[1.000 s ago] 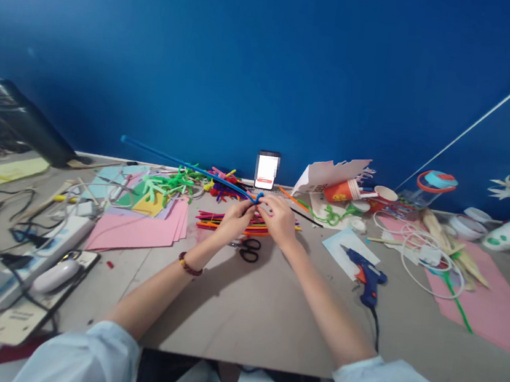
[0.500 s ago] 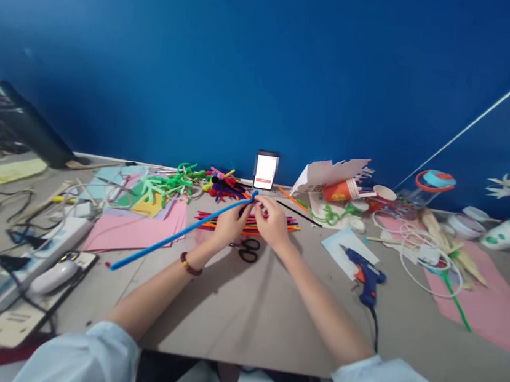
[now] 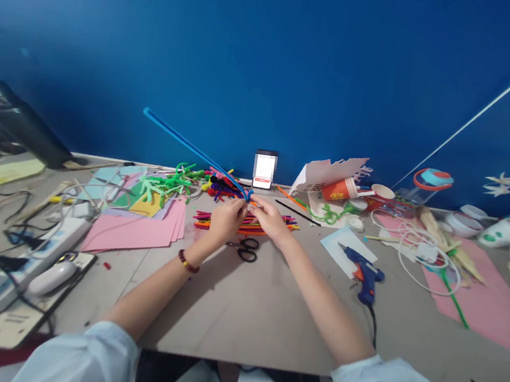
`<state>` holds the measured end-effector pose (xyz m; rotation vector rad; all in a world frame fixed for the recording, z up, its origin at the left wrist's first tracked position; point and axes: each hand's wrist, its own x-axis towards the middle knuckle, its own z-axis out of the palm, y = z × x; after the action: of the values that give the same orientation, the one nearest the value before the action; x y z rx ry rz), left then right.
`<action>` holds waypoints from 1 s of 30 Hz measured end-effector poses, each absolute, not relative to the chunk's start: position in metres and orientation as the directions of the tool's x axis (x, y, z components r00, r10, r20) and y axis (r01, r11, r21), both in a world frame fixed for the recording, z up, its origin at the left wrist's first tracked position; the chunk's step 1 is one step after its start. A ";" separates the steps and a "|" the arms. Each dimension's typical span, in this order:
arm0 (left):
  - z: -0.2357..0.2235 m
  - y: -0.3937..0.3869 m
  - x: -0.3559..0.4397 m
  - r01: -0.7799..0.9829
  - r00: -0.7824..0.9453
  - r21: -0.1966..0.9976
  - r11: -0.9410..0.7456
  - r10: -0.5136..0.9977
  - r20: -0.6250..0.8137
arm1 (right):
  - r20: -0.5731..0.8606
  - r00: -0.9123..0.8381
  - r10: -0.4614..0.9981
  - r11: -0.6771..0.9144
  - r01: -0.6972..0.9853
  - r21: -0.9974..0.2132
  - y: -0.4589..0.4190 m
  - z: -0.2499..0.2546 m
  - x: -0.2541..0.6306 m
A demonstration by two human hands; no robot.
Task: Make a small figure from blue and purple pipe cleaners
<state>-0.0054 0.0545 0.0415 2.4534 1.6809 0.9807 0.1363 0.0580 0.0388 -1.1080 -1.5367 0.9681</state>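
Observation:
My left hand (image 3: 226, 217) and my right hand (image 3: 269, 217) meet over the middle of the table, fingers pinched together on one end of a long blue pipe cleaner (image 3: 190, 145). The pipe cleaner sticks up and to the left, its free end high against the blue wall. Right under my hands lies a flat bundle of coloured pipe cleaners (image 3: 246, 222), with black scissors (image 3: 246, 249) just in front of it. A red bead bracelet is on my left wrist.
Pink paper sheets (image 3: 138, 229) and green twisted pipe cleaners (image 3: 167, 184) lie to the left. A blue glue gun (image 3: 362, 274) with its cord lies to the right. A phone (image 3: 264, 169) leans on the wall. Paper cups (image 3: 343, 191), white cable and a power strip (image 3: 51, 240) crowd the sides.
The blue pipe cleaner's free end swung from up-left down to the table at the left, then back up high to the left. Both hands stayed pinched at its near end.

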 end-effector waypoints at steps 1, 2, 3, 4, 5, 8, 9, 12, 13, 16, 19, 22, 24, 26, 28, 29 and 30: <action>0.042 0.055 -0.006 0.831 0.223 0.356 -0.426 0.844 0.488 | 0.269 -0.104 0.958 0.285 0.195 -0.939 0.058 0.038 0.136; 0.042 0.056 -0.006 0.822 0.218 0.374 -0.429 0.844 0.490 | 0.293 -0.091 0.952 0.306 0.209 -0.929 0.058 0.038 0.135; 0.043 0.056 -0.006 0.811 0.212 0.394 -0.432 0.845 0.492 | 0.315 -0.076 0.946 0.324 0.223 -0.919 0.057 0.038 0.135; 0.045 0.056 -0.006 0.798 0.208 0.414 -0.438 0.844 0.494 | 0.331 -0.065 0.942 0.336 0.235 -0.912 0.057 0.037 0.134; 0.046 0.056 -0.006 0.783 0.206 0.434 -0.446 0.844 0.496 | 0.338 -0.060 0.939 0.342 0.242 -0.908 0.056 0.037 0.133; 0.049 0.056 -0.007 0.727 0.208 0.500 -0.471 0.844 0.494 | 0.338 -0.064 0.939 0.343 0.239 -0.908 0.054 0.039 0.132; 0.049 0.056 -0.007 0.702 0.211 0.525 -0.481 0.845 0.492 | 0.335 -0.065 0.940 0.341 0.235 -0.910 0.053 0.040 0.132; 0.047 0.058 -0.006 0.627 0.218 0.588 -0.511 0.840 0.498 | 0.327 -0.058 0.943 0.332 0.221 -0.917 0.051 0.043 0.133; 0.046 0.059 -0.006 0.610 0.220 0.597 -0.520 0.836 0.503 | 0.326 -0.054 0.944 0.330 0.216 -0.919 0.051 0.044 0.133; 0.043 0.061 -0.006 0.591 0.231 0.599 -0.541 0.824 0.517 | 0.322 -0.048 0.946 0.324 0.212 -0.922 0.050 0.046 0.134; 0.041 0.061 -0.006 0.589 0.230 0.592 -0.550 0.816 0.530 | 0.322 -0.047 0.946 0.324 0.221 -0.920 0.050 0.046 0.134; 0.042 0.061 -0.006 0.606 0.233 0.578 -0.547 0.816 0.528 | 0.331 -0.042 0.943 0.332 0.222 -0.917 0.050 0.045 0.134; 0.042 0.060 -0.006 0.608 0.230 0.578 -0.545 0.817 0.528 | 0.340 -0.038 0.940 0.340 0.222 -0.914 0.050 0.044 0.133; 0.043 0.060 -0.006 0.591 0.219 0.595 -0.545 0.818 0.532 | 0.349 -0.037 0.936 0.349 0.215 -0.912 0.050 0.044 0.133; 0.044 0.060 -0.006 0.559 0.209 0.626 -0.544 0.823 0.528 | 0.357 -0.040 0.933 0.357 0.205 -0.911 0.050 0.044 0.132; 0.045 0.060 -0.006 0.542 0.205 0.643 -0.541 0.828 0.523 | 0.361 -0.040 0.932 0.361 0.203 -0.910 0.050 0.044 0.132; 0.045 0.060 -0.006 0.524 0.201 0.661 -0.537 0.832 0.517 | 0.365 -0.040 0.930 0.365 0.203 -0.908 0.050 0.044 0.132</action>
<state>-0.0057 0.0600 0.0452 2.1423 1.2738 1.2619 0.1320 0.0496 0.0439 -1.0667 -1.5144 0.8193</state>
